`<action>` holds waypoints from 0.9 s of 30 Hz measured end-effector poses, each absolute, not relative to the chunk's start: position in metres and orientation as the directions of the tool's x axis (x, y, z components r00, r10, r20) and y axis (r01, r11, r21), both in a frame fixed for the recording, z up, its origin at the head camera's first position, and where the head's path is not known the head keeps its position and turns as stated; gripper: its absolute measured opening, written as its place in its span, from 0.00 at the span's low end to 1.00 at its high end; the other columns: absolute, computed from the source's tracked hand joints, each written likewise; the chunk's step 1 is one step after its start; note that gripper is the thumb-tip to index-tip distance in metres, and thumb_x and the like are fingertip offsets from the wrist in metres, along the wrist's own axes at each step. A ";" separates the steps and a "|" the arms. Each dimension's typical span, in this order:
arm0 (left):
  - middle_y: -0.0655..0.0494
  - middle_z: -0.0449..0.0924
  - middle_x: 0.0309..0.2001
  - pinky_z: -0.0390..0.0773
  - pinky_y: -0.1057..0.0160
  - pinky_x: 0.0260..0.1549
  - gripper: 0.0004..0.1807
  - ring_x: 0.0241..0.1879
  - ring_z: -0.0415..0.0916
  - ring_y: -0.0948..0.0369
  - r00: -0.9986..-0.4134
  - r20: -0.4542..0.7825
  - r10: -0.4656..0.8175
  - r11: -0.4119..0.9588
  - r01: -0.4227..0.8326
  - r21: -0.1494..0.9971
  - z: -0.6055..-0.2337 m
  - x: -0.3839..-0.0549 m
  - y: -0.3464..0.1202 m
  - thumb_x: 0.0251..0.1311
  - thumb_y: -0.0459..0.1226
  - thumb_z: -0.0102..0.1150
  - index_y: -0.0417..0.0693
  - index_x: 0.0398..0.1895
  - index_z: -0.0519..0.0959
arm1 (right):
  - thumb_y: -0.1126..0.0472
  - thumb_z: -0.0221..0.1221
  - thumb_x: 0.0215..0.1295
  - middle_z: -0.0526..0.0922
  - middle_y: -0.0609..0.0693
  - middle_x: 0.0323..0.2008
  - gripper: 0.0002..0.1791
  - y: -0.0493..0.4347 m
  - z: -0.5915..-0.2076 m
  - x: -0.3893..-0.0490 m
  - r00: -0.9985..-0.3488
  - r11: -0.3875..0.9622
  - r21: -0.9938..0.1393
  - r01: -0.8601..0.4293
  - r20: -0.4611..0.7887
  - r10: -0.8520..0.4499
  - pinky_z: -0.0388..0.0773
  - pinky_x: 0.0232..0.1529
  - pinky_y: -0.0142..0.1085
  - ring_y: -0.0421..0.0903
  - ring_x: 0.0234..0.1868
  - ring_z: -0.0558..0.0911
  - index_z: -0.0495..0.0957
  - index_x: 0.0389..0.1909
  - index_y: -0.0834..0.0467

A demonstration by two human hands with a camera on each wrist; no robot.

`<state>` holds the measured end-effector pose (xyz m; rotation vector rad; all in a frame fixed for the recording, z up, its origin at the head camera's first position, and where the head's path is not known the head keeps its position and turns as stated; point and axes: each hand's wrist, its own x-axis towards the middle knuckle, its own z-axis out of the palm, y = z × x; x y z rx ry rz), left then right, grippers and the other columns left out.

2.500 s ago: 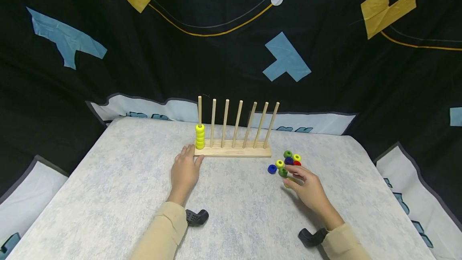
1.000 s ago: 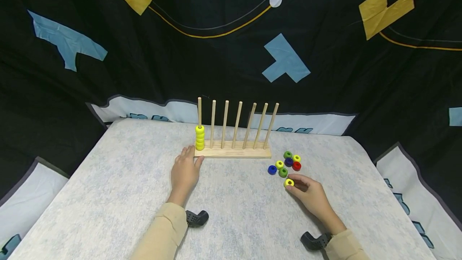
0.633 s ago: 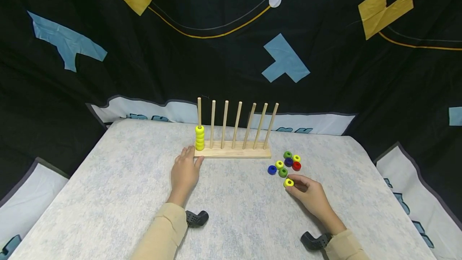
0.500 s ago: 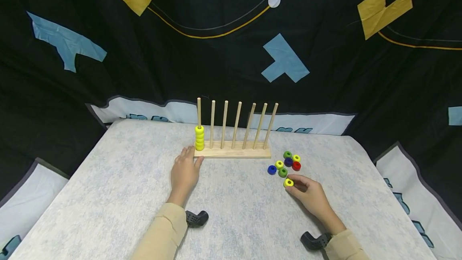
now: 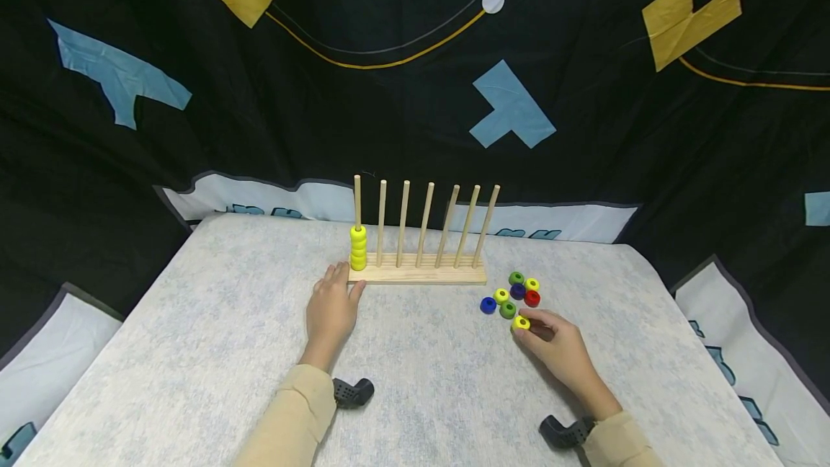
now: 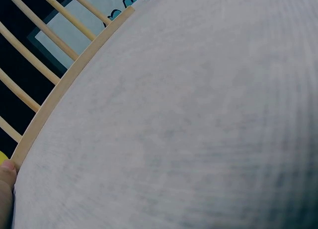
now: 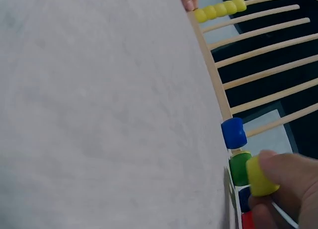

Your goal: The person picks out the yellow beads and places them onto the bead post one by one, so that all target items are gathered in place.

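My right hand (image 5: 559, 352) pinches a yellow bead (image 5: 521, 323) between thumb and fingers, beside the near end of a loose group of beads. In the right wrist view this yellow bead (image 7: 260, 176) overlaps a green bead (image 7: 240, 168). A wooden peg rack (image 5: 424, 276) stands further back, with a row of upright pegs. Several yellow beads (image 5: 358, 248) are stacked on its leftmost peg; the other pegs are bare. My left hand (image 5: 332, 312) holds the rack's left end, thumb at the front edge and fingers along the side.
Blue (image 5: 488, 305), green (image 5: 508, 310), yellow (image 5: 501, 295) and red (image 5: 532, 298) beads lie with several others right of the rack on the pale tabletop (image 5: 415, 380). Behind the table hangs a black curtain (image 5: 389, 121) with taped shapes.
The right hand, earlier reaching over the group, now has the yellow bead pinched; over the last half second it has shifted slightly away from me and tilted. Left hand and rack stay put.
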<state>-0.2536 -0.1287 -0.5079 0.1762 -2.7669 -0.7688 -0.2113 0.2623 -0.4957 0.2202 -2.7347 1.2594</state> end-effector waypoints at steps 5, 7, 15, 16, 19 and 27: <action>0.41 0.65 0.72 0.68 0.38 0.66 0.35 0.73 0.61 0.42 -0.959 0.215 -0.187 0.851 -0.049 0.523 -0.508 -0.254 -0.129 0.71 0.52 0.52 0.39 0.72 0.64 | 0.58 0.69 0.62 0.83 0.56 0.55 0.21 0.255 -0.487 -0.216 -0.975 0.605 -0.766 -0.216 0.195 -0.102 0.84 0.53 0.37 0.52 0.53 0.85 0.81 0.55 0.57; 0.41 0.65 0.72 0.68 0.38 0.66 0.35 0.73 0.61 0.42 -0.959 0.212 -0.187 0.850 -0.050 0.525 -0.509 -0.254 -0.129 0.71 0.52 0.52 0.38 0.72 0.64 | 0.57 0.69 0.62 0.84 0.54 0.54 0.20 0.250 -0.483 -0.218 -0.975 0.598 -0.771 -0.220 0.194 -0.108 0.84 0.53 0.38 0.51 0.53 0.85 0.81 0.55 0.56; 0.41 0.65 0.72 0.67 0.38 0.67 0.35 0.73 0.60 0.42 -0.960 0.211 -0.183 0.849 -0.046 0.526 -0.509 -0.254 -0.129 0.72 0.52 0.52 0.38 0.72 0.64 | 0.58 0.68 0.63 0.86 0.52 0.52 0.19 0.225 -0.467 -0.227 -0.945 0.555 -0.765 -0.326 0.273 -0.178 0.84 0.53 0.42 0.50 0.50 0.86 0.82 0.54 0.57; 0.41 0.65 0.72 0.68 0.38 0.66 0.35 0.73 0.60 0.42 -0.960 0.213 -0.183 0.850 -0.045 0.526 -0.509 -0.254 -0.129 0.72 0.52 0.52 0.38 0.72 0.64 | 0.58 0.68 0.63 0.86 0.53 0.52 0.19 0.221 -0.466 -0.229 -0.940 0.551 -0.762 -0.340 0.283 -0.188 0.84 0.53 0.43 0.51 0.50 0.86 0.82 0.54 0.57; 0.41 0.65 0.72 0.66 0.39 0.68 0.35 0.74 0.60 0.43 -0.959 0.218 -0.179 0.850 -0.040 0.526 -0.509 -0.255 -0.129 0.72 0.51 0.52 0.38 0.72 0.64 | 0.58 0.68 0.62 0.86 0.53 0.52 0.19 0.210 -0.460 -0.232 -0.937 0.529 -0.774 -0.349 0.279 -0.210 0.84 0.52 0.43 0.51 0.50 0.86 0.82 0.54 0.58; 0.41 0.65 0.72 0.66 0.39 0.68 0.35 0.73 0.60 0.42 -0.955 0.236 -0.177 0.850 -0.027 0.525 -0.511 -0.256 -0.129 0.71 0.51 0.52 0.38 0.72 0.64 | 0.55 0.67 0.63 0.85 0.51 0.54 0.19 0.185 -0.444 -0.239 -0.932 0.493 -0.795 -0.354 0.256 -0.256 0.84 0.54 0.45 0.49 0.54 0.84 0.82 0.55 0.55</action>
